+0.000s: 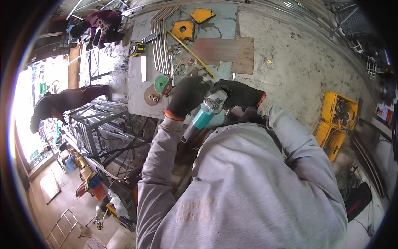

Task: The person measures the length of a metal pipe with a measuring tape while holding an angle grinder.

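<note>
A teal angle grinder (203,118) with a silver gear head lies between my hands, its grey end pointing down-left toward my body. My right hand (242,94), in a black glove with a red cuff edge, is closed around the gear head. Close to the head's other side is my left hand (186,97), gloved alike, its fingers curled and slightly blurred; what they hold is hidden. Just left of that glove lie a green disc (160,84) and a brown disc (150,95) with small metal rings on it. Several metal rings (181,72) are scattered beyond.
On the grey table (290,83) are bent metal bars (162,41), a yellow tape measure (136,49), yellow magnet holders (183,30), a long yellow strip (190,53) and brown plates (224,52). Yellow bins (336,112) stand right. A co-worker (99,25) crouches upper left; another person (62,103) is below.
</note>
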Tool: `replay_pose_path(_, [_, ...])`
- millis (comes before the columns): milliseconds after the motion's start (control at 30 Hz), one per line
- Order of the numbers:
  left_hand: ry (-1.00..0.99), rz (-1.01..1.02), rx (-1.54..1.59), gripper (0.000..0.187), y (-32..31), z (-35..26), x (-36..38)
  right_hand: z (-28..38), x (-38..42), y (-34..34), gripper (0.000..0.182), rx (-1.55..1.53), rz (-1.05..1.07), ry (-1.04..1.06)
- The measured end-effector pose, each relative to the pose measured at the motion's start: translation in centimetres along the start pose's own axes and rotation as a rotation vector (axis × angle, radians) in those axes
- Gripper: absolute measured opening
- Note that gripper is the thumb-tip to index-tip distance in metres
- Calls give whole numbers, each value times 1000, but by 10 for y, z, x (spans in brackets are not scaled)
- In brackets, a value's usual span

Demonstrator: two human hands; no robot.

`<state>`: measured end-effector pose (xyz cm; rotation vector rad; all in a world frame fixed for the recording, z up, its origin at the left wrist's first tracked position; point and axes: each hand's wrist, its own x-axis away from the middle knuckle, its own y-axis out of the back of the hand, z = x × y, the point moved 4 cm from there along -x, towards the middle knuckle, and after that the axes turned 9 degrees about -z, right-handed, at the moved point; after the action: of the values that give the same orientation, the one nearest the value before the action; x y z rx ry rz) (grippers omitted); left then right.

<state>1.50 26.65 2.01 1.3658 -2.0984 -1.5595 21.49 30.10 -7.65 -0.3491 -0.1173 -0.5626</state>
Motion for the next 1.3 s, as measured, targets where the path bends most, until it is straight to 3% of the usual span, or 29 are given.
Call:
replay_pose_path(67, [426,-120,-340,29,16,6,-2,0,3,-1,66,45,-14,67])
replay_pose_path(100, [351,-49,-341,22,12,27,25,-2,6,0,68,197,-54,165])
replay_pose_path(133, [550,-209,175,21,23,26,28,-2,10,-2,71,346,-84,261])
replay_pose_path(200, [943,-314,467,28,34,0,43,-6,13,-9,71,391,-137,271])
replay_pose_path(233, [949,-312,464,28,34,-6,52,-4,15,-12,72,440,-204,285])
replay_pose_path(300, [1190,-312,683,46,19,-13,74,6,18,-17,72,491,-226,257])
replay_pose_path(400, [1325,-321,581,46,16,-29,97,8,19,-19,68,579,-252,291])
replay_pose_path(567, [1373,-562,727,36,5,-45,101,5,21,-21,73,622,-197,336])
replay_pose_path(633, [1389,-493,726,31,2,-44,100,11,26,-23,74,664,-225,512])
replay_pose_path(867, [1352,-323,641,25,9,-62,68,29,33,-29,70,729,-166,413])
replay_pose_path(1033, [1344,-335,663,25,6,-59,75,21,33,-31,66,810,-196,522])
replay_pose_path(1167, [1439,-366,648,26,7,-52,86,30,30,-28,65,777,-215,470])
replay_pose_path(1233, [1399,-544,650,25,1,-42,104,25,24,-21,65,619,-240,362])
replay_pose_path(1300, [1387,-588,549,25,3,-43,112,26,21,-17,66,635,-248,300])
